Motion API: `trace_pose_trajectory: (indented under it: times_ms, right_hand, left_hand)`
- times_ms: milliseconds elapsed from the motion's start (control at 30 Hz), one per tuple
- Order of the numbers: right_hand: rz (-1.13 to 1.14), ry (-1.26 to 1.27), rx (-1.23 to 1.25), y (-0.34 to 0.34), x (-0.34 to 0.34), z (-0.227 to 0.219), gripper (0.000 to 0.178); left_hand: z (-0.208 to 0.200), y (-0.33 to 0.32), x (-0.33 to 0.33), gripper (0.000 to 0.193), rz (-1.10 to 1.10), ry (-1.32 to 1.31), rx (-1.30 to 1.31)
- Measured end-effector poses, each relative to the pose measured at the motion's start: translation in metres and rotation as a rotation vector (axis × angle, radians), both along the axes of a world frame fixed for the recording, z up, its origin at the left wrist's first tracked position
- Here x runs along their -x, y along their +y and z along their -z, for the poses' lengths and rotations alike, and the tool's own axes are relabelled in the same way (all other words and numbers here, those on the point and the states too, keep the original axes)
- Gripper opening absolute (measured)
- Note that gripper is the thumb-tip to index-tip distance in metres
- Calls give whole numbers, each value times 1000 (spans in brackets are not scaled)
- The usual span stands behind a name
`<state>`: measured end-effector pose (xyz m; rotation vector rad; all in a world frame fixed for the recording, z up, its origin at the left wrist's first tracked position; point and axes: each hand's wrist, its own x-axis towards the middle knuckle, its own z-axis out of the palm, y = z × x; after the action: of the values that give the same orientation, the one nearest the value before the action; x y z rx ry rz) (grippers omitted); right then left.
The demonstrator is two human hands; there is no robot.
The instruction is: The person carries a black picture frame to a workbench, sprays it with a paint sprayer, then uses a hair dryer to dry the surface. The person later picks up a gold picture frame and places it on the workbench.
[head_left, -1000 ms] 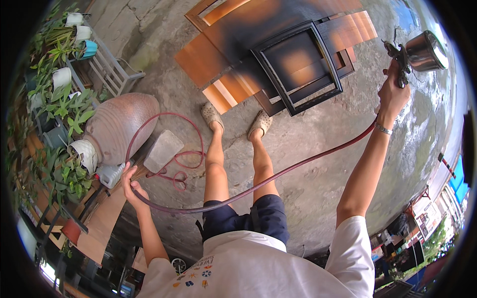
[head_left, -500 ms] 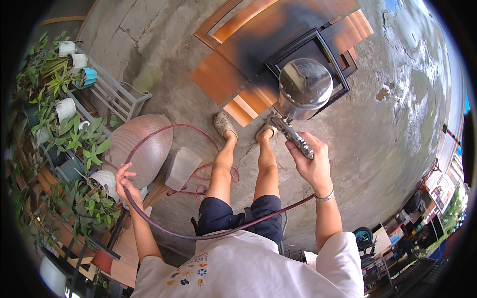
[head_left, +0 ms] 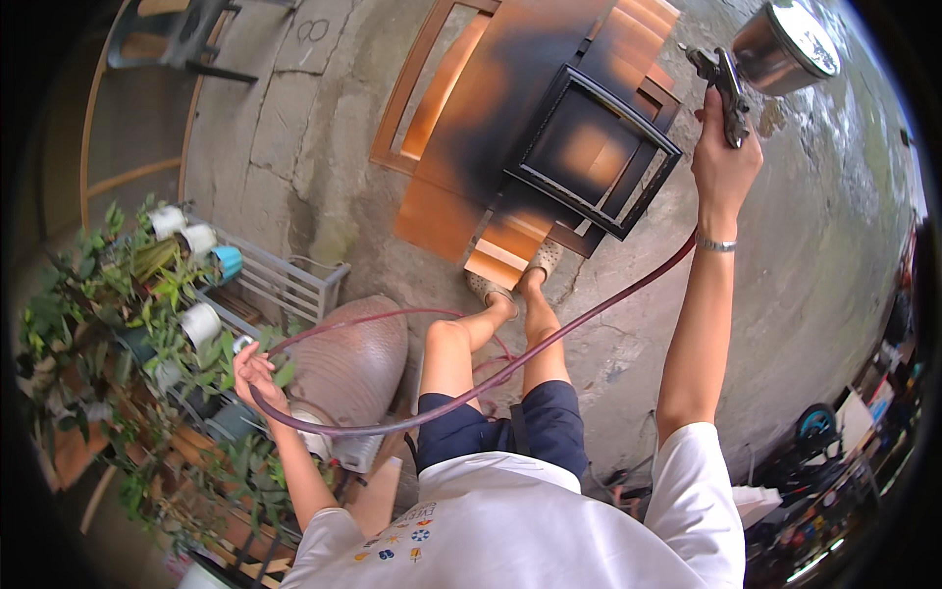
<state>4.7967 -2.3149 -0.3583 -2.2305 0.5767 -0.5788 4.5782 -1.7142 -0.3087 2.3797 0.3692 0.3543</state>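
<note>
A metal spray gun (head_left: 727,93) with a shiny round cup (head_left: 788,47) is gripped in my right hand (head_left: 726,162), arm stretched forward to the upper right. From behind that wrist a dark red hose (head_left: 510,368) sags across my lap to my left hand (head_left: 259,375). There the hose hangs in a loop, caught in the loosely curled fingers beside the plants. A black-painted frame (head_left: 667,157) lies on brown cardboard (head_left: 432,211) on the ground, left of the spray gun. Dark paint covers much of the board, with a brown patch inside the frame.
Potted plants (head_left: 201,324) crowd a grey metal rack (head_left: 285,280) at left. A large ribbed clay jar (head_left: 353,358) lies beside my legs. At upper left stands a dark chair (head_left: 162,39). Assorted items and a small wheel (head_left: 816,424) line the lower right.
My right hand has swung the spray gun up and to the right, away from over the frame. The hose has followed. My left hand keeps its hold on the hose; the view has shifted.
</note>
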Motion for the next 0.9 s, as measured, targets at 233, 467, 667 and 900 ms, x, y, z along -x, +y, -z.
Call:
trace_pose_trajectory:
  times_ms: [233, 467, 667, 900]
  right_hand:
    - [352, -50, -240, 26, 131, -3, 33]
    - [937, -19, -301, 127, 224, -6, 44]
    - [1260, -7, -157, 204, 287, -13, 49]
    - [1363, -2, -13, 197, 345, 15, 49]
  left_hand:
    - [-61, 64, -172, 74, 94, -96, 80]
    - [-21, 38, -362, 52, 461, 3, 226]
    - [1, 26, -394, 21, 1049, 289, -189]
    - [-1, 0, -389, 34, 1256, 342, -172]
